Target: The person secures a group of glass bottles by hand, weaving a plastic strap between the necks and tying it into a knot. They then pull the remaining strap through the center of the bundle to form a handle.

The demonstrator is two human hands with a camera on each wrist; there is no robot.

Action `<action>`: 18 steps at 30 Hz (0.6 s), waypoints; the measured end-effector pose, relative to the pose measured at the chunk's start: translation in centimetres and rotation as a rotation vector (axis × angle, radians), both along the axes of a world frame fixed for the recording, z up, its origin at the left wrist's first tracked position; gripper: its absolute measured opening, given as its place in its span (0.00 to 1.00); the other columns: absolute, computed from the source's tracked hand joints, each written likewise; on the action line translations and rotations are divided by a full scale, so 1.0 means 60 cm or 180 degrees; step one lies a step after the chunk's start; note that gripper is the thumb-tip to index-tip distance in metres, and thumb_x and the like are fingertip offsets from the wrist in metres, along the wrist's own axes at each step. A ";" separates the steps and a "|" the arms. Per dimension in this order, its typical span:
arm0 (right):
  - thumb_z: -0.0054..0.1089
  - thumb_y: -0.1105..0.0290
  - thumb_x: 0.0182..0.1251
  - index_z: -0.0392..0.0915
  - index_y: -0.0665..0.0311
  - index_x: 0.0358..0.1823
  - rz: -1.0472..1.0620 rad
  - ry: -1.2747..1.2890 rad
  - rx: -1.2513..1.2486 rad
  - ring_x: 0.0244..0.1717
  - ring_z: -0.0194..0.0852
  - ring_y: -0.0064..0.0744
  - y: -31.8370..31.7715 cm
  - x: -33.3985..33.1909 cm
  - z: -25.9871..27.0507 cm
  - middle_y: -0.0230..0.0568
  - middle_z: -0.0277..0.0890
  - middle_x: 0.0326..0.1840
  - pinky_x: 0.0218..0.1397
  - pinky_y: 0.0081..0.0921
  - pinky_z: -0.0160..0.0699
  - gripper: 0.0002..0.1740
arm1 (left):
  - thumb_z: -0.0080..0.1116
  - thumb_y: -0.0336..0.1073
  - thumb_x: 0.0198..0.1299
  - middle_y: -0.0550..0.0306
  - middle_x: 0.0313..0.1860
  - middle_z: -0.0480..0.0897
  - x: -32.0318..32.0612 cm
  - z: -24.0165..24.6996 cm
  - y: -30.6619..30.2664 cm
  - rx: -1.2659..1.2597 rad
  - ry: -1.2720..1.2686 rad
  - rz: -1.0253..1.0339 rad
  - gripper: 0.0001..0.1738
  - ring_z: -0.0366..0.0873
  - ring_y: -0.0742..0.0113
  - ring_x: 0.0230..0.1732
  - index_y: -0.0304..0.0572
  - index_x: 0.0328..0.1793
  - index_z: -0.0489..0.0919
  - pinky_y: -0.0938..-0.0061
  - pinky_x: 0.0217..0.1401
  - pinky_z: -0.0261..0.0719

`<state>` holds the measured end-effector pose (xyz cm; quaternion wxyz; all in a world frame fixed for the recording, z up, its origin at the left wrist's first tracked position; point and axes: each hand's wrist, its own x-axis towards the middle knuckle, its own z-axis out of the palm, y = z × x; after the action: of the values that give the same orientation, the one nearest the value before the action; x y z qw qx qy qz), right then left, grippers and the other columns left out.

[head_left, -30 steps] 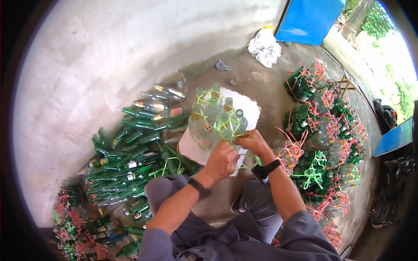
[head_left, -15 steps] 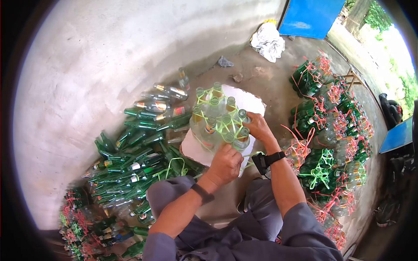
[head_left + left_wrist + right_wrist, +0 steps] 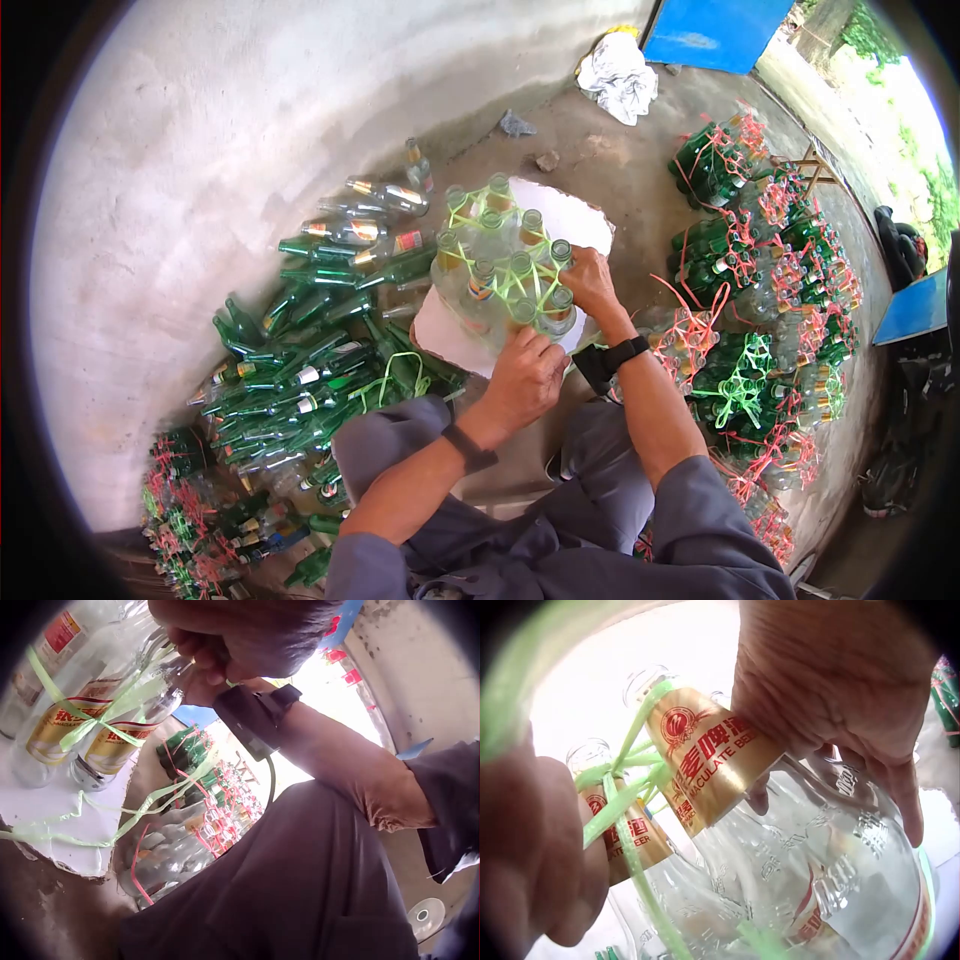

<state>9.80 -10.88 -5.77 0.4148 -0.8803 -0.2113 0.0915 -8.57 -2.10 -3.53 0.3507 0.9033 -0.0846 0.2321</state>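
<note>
Several clear glass beer bottles (image 3: 480,300) with gold neck labels (image 3: 716,754) stand upright in a cluster on a white board (image 3: 585,213). Light green plastic twine (image 3: 540,272) loops between their necks. At the front of the cluster my left hand (image 3: 525,375), its fingers curled, pinches the twine; the right wrist view shows the strand (image 3: 634,855) running beside that hand. My right hand (image 3: 592,282) holds a bottle at the cluster's right side, fingers reaching down over its shoulder; the hand hides that bottle's neck. A loose twine tail (image 3: 112,841) trails over the board's edge.
Loose green bottles (image 3: 310,375) lie heaped on the left. Bundles of bottles tied with red and green twine (image 3: 740,380) stand on the right, more at the lower left. A white sack (image 3: 617,80) lies by the wall, near a blue panel (image 3: 705,35).
My right hand has moved from beside the left hand to the bottle at the cluster's right side. The left hand stays at the front of the cluster with the twine.
</note>
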 end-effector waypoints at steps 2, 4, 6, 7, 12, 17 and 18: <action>0.66 0.66 0.52 0.87 0.66 0.47 -0.0039 0.0170 0.0096 0.38 0.83 0.65 0.002 -0.006 0.004 0.67 0.80 0.32 0.46 0.47 0.80 0.20 | 0.68 0.26 0.51 0.52 0.30 0.74 -0.003 0.000 0.004 0.0069 -0.0015 -0.0016 0.07 0.72 0.51 0.40 0.40 0.31 0.78 0.59 0.51 0.72; 0.67 0.65 0.53 0.87 0.67 0.46 -0.0012 0.0241 0.0037 0.37 0.82 0.65 0.003 -0.009 0.007 0.66 0.80 0.31 0.45 0.47 0.79 0.19 | 0.67 0.27 0.52 0.53 0.31 0.75 -0.005 -0.004 0.006 0.0128 0.0061 -0.0013 0.06 0.73 0.52 0.42 0.40 0.31 0.78 0.58 0.50 0.72; 0.71 0.61 0.55 0.86 0.69 0.41 -0.0017 0.0123 -0.0041 0.36 0.80 0.67 0.004 -0.014 0.024 0.66 0.79 0.30 0.42 0.48 0.77 0.19 | 0.65 0.29 0.53 0.53 0.32 0.76 -0.002 -0.005 0.008 0.0189 0.0088 -0.0010 0.05 0.73 0.52 0.43 0.41 0.32 0.79 0.58 0.50 0.72; 0.71 0.61 0.55 0.86 0.69 0.41 -0.0019 0.0126 -0.0053 0.36 0.80 0.67 0.001 -0.007 0.006 0.66 0.79 0.30 0.42 0.48 0.77 0.19 | 0.65 0.29 0.52 0.53 0.32 0.75 0.000 -0.004 0.008 0.0184 0.0106 -0.0044 0.05 0.73 0.52 0.43 0.41 0.32 0.79 0.58 0.50 0.72; 0.71 0.55 0.60 0.85 0.62 0.30 0.0591 -0.1244 -0.0155 0.26 0.72 0.51 -0.013 0.014 -0.078 0.48 0.70 0.21 0.29 0.48 0.68 0.16 | 0.67 0.27 0.51 0.53 0.32 0.76 0.005 0.003 0.000 0.0231 0.0112 0.0051 0.06 0.74 0.52 0.44 0.40 0.31 0.79 0.57 0.55 0.73; 0.72 0.58 0.54 0.84 0.72 0.35 0.0543 -0.0683 -0.0279 0.37 0.78 0.69 -0.021 0.022 -0.050 0.68 0.79 0.31 0.43 0.50 0.76 0.21 | 0.66 0.27 0.50 0.53 0.33 0.77 0.006 0.015 0.005 0.0011 0.0163 -0.0042 0.05 0.75 0.52 0.44 0.40 0.31 0.79 0.58 0.52 0.74; 0.72 0.59 0.54 0.83 0.72 0.35 0.0630 -0.0516 -0.0232 0.38 0.77 0.69 -0.021 0.030 -0.050 0.68 0.79 0.31 0.43 0.50 0.76 0.20 | 0.66 0.27 0.50 0.53 0.33 0.77 0.008 0.016 0.007 0.0012 0.0143 -0.0028 0.05 0.75 0.52 0.44 0.40 0.31 0.79 0.58 0.52 0.74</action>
<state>11.59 -12.15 -8.78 0.3530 -0.8742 -0.3265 0.0682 -8.09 -1.70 -2.57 0.3518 0.9086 -0.0811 0.2101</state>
